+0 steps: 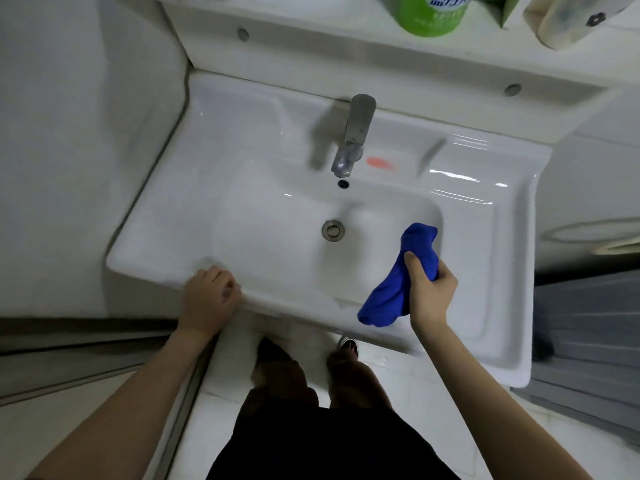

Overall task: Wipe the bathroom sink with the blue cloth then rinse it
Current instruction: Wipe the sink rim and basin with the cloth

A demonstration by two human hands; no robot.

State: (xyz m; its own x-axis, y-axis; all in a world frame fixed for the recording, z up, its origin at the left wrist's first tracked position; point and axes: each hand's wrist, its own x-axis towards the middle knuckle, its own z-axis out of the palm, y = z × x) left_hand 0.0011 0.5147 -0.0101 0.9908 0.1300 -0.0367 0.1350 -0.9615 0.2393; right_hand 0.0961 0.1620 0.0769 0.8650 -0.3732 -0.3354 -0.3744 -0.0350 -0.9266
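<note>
Right hand [432, 289] grips blue cloth [391, 292] over sink [270, 216]; left hand [209, 294] rests clenched on rim.

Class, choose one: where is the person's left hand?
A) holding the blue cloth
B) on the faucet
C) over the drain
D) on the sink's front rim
D: the left hand rests on the front rim of the sink; the right hand holds the blue cloth.

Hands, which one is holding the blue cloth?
The right hand grips the blue cloth above the right side of the sink. The left hand holds no cloth and rests on its front rim.
</note>
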